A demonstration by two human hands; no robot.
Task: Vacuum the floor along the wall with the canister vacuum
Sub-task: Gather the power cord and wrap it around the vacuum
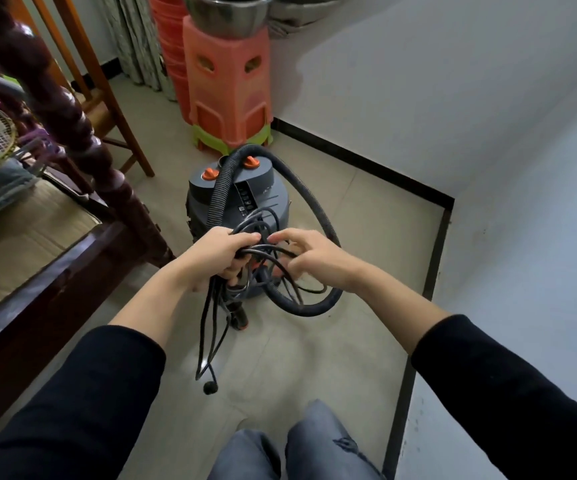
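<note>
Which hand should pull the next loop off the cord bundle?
Right. The right hand pinches single loops at the bundle's top and carries nothing else. The left hand is wrapped round the whole cord bundle, so it probably serves best as anchor; the plug hangs below it.

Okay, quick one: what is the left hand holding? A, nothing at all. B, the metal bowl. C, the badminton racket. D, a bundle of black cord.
D: the left hand grips a bundle of black cord, its loops hanging down in front of the canister vacuum.
</note>
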